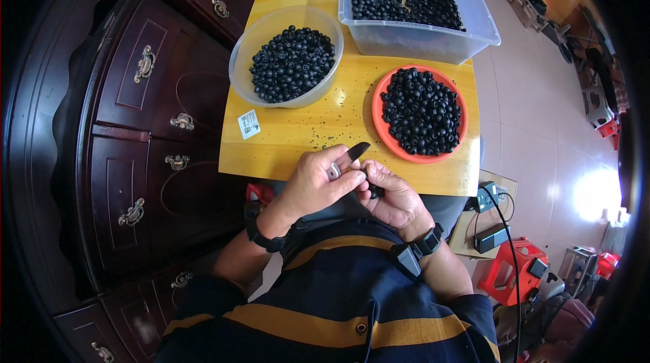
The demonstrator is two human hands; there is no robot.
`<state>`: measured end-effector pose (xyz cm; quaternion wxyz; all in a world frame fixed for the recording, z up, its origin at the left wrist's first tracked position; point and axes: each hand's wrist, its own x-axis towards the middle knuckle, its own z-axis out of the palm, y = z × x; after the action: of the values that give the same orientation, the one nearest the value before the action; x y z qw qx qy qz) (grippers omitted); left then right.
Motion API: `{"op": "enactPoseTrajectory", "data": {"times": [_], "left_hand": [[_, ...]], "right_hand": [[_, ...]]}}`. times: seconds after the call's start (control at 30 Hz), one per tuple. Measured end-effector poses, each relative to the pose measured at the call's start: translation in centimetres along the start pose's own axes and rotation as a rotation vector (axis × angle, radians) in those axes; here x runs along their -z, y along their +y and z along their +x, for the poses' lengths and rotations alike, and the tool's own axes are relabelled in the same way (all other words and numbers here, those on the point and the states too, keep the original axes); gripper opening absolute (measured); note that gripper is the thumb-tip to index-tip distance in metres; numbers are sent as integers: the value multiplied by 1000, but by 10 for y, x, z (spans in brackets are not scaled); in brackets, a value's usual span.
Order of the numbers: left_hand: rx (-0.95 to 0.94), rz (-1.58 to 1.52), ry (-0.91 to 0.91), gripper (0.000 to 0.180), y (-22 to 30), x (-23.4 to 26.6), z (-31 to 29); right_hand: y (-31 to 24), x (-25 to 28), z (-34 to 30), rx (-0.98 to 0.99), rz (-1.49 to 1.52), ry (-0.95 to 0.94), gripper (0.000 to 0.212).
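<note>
Both hands meet at the table's near edge, thumbs nearly touching. My right hand [396, 202] is closed around small black bead-like pieces [375, 191], partly hidden by the fingers. My left hand [315, 183] is closed, its thumb and fingers pinched against the right fingertips. From it juts a dark narrow tip [357, 152]; I cannot tell if it is a blade or a covered finger. A small grey piece [333, 171] shows between its fingers. Just beyond the right hand, a round orange-red tray [377, 116] holds many of the same black pieces, some showing holes.
On the yellow wooden table [271, 153] stand a round clear tub [238, 68] and a large clear bin [406, 41], both holding black pieces. Dark crumbs and a white label [248, 124] lie nearby. A dark cabinet [122, 160] borders the left; a red stool [508, 271] and a cable stand right.
</note>
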<state>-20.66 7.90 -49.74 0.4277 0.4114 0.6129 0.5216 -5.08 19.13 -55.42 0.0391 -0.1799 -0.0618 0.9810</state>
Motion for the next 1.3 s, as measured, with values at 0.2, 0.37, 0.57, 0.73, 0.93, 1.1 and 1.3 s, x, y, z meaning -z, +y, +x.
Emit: {"op": "enactPoseTrajectory", "data": {"times": [0.2, 0.37, 0.57, 0.73, 0.93, 1.1, 1.3], "left_hand": [[73, -40, -6, 12, -5, 5, -1], [10, 155, 48, 16, 6, 4, -2], [-160, 574, 57, 32, 8, 1, -1], [-216, 615, 66, 37, 6, -1, -1], [-222, 663, 63, 38, 3, 0, -1], [-234, 690, 77, 40, -1, -1, -1], [-208, 696, 65, 41, -7, -1, -1]], "right_hand": [[2, 1, -2, -24, 71, -14, 11], [1, 1, -2, -16, 75, 19, 11], [4, 2, -1, 21, 43, 11, 11], [4, 1, -1, 18, 40, 18, 16], [3, 0, -2, 25, 36, -30, 25], [4, 3, -1, 21, 38, -12, 23], [5, 13, 2, 8, 29, 27, 17]]}}
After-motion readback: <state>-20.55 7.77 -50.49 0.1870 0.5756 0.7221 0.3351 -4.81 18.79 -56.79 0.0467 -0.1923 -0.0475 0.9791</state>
